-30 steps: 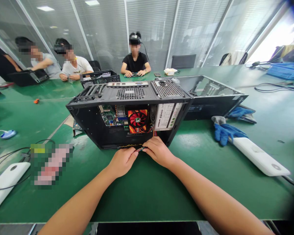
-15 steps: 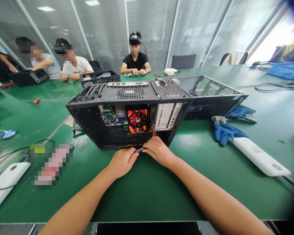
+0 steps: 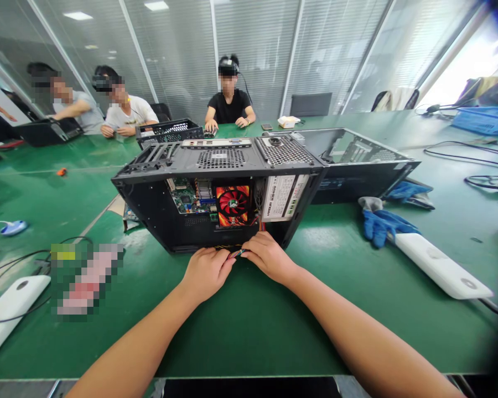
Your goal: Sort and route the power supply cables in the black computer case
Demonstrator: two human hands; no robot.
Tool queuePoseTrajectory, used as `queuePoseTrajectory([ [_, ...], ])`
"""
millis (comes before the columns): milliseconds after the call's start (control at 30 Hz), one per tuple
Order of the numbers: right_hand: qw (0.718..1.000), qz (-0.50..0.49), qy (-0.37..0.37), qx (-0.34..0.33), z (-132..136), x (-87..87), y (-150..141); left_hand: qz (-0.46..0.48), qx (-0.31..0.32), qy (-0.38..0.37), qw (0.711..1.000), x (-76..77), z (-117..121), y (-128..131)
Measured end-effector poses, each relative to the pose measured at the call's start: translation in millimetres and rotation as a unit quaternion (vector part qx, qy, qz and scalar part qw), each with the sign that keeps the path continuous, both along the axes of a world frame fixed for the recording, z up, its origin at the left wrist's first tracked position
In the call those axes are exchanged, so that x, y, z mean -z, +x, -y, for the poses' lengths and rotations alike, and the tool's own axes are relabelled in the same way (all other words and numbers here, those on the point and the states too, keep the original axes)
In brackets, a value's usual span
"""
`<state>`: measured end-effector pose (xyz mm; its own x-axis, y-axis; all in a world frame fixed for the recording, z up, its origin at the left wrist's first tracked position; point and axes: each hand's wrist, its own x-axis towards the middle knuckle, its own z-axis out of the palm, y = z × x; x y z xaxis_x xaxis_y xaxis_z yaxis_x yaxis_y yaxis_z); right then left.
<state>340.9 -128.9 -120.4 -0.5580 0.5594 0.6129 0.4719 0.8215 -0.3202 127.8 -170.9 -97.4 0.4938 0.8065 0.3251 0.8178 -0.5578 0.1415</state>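
An open black computer case [image 3: 157, 213] lies on its side on the green table [image 3: 249, 326], showing a red fan [image 3: 233, 203], a green motherboard [image 3: 187, 198] and a power supply [image 3: 282, 196]. My left hand [image 3: 206, 272] and my right hand [image 3: 268, 257] meet at the case's front lower edge. Both are closed in a pinch on a bundle of coloured wires [image 3: 238, 253] that runs out of the case.
A second open case [image 3: 357, 160] lies behind to the right. Blue gloves [image 3: 382, 224] and a white device [image 3: 440, 268] rest on the right. White devices [image 3: 8, 307] and cables sit at left. Three people sit at the far side; a black basket [image 3: 170, 131] stands there.
My left hand has shifted slightly forward toward the case. The person opposite has moved their hands, and a cable at the far right has shifted.
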Motion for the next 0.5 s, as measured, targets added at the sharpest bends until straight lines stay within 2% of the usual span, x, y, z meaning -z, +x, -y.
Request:
queuePoseTrajectory([
  [167,1.000,-0.011,0.011,-0.013,0.7,1.9,-0.1,0.103,0.017,-0.156,0.982,-4.7,1.3,0.6],
  [267,1.000,0.001,0.019,-0.017,0.3,0.7,0.2,0.134,0.031,-0.212,0.968,-7.6,2.1,1.1],
  [367,0.999,0.020,0.026,-0.014,0.2,-1.6,0.4,0.125,0.037,-0.214,0.968,-7.5,2.0,1.9],
  [500,0.999,0.040,0.031,-0.006,0.7,-3.1,-0.4,0.061,0.019,-0.138,0.988,-1.8,0.1,2.1],
])
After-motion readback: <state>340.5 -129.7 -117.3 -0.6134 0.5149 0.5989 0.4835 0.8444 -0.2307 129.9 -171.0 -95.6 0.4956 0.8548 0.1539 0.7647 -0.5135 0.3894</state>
